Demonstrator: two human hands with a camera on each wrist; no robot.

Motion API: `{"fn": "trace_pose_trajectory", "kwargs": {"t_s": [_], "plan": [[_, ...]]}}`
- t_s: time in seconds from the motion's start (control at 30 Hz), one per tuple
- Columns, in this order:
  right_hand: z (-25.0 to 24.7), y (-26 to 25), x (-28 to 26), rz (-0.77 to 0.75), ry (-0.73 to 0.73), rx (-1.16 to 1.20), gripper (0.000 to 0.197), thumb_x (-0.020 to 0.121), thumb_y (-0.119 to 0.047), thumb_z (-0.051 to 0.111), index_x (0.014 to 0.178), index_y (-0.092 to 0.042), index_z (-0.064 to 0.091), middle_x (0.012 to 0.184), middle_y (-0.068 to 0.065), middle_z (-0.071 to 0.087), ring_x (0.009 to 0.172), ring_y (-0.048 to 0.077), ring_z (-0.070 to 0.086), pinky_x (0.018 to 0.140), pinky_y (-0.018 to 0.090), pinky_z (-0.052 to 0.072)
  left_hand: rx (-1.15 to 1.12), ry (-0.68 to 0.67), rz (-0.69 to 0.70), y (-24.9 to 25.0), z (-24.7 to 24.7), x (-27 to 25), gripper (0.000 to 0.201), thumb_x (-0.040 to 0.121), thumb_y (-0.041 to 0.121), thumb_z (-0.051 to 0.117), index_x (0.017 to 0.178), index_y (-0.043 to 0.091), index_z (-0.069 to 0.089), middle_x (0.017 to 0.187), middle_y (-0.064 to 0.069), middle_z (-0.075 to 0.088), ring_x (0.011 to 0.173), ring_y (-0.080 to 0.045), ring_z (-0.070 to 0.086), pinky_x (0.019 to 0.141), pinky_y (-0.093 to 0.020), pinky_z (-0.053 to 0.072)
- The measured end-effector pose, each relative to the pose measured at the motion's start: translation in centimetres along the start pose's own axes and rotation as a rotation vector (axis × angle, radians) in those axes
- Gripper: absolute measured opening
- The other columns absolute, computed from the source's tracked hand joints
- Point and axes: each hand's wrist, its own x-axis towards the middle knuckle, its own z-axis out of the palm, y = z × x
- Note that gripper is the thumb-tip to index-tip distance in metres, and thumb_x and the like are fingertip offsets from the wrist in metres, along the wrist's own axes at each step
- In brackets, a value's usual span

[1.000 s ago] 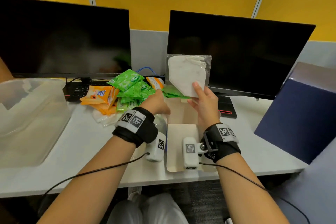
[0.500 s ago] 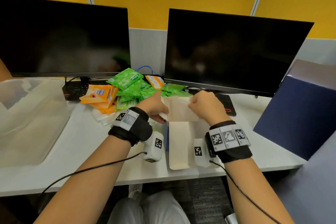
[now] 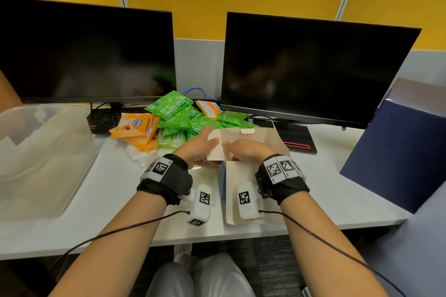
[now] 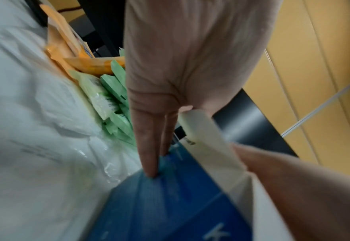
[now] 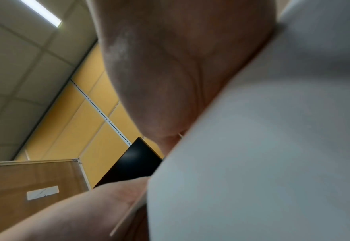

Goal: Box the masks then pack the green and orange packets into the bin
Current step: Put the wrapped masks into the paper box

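A mask box, blue outside and beige inside, stands open at the desk's front middle. My left hand pinches its left flap, thumb on the inside, straight fingers against the blue wall. My right hand reaches down into the opening; its fingers are hidden there and no mask shows. The right wrist view gives only my palm against a pale blurred surface. Green packets and orange packets lie heaped behind the box. The clear bin stands at the left.
More masks in clear wrappers lie under the heap's near edge, beside my left hand. Two dark monitors stand along the back, one foot just behind the box. A dark blue panel leans at the right.
A second ago my right hand held a wrapped white mask up above the box. It came down into the box, and the mask is now out of sight. My left hand shifted onto the left flap.
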Motion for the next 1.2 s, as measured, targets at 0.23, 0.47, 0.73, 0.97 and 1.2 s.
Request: {"fn": "trace_pose_trajectory", "kwargs": {"t_s": [0.23,0.47,0.73,0.97,1.2], "plan": [[1.0,-0.5,-0.4,-0.04,0.016,0.029,0.081,0.09,-0.07,0.026,0.138,-0.007,0.047,0.141,0.01,0.048,0.124,0.028,0.049,0.099,0.035,0.034,0.29,0.225,-0.041,-4.1,-1.3,1.9,0.042,0.102,0.031,0.034,0.137,0.007,0.039,0.114,-0.012,0.056,0.098,-0.029,0.059,0.079,-0.032,0.044],[1.2,-0.2,-0.1,-0.027,0.054,0.025,0.077,0.095,-0.063,0.027,0.14,-0.003,0.041,0.146,0.013,0.042,0.129,0.029,0.044,0.103,0.036,0.032,1.047,-0.079,-0.155,-8.3,-1.4,2.7,0.1,0.065,0.05,0.078,0.147,0.029,0.024,0.146,-0.004,0.037,0.132,-0.025,0.04,0.103,-0.043,0.042],[1.3,-0.1,0.1,-0.021,0.056,0.033,0.078,0.094,-0.064,0.027,0.141,-0.003,0.04,0.147,0.014,0.041,0.13,0.029,0.043,0.104,0.036,0.031,1.17,0.079,-0.141,-8.5,-1.4,3.2,0.07,0.073,0.056,0.07,0.126,0.02,0.044,0.13,-0.007,0.047,0.127,-0.03,0.036,0.1,-0.045,0.034],[1.1,0.2,0.5,-0.059,0.096,0.036,0.076,0.096,-0.061,0.019,0.131,-0.003,0.053,0.138,0.015,0.049,0.123,0.029,0.049,0.099,0.034,0.034,0.666,0.323,0.083,-6.8,-4.4,3.3,0.01,0.089,0.02,0.063,0.08,0.019,0.059,0.1,-0.005,0.063,0.096,-0.024,0.057,0.085,-0.035,0.043],[0.5,0.3,0.1,-0.129,0.164,0.275,0.065,0.101,-0.05,0.012,0.135,-0.006,0.047,0.122,0.017,0.059,0.097,0.028,0.061,0.08,0.028,0.04,0.098,0.955,0.45,1.4,-6.7,-0.4,0.006,0.1,0.006,0.033,0.101,0.009,0.038,0.098,-0.009,0.048,0.088,-0.019,0.045,0.073,-0.025,0.032]]}}
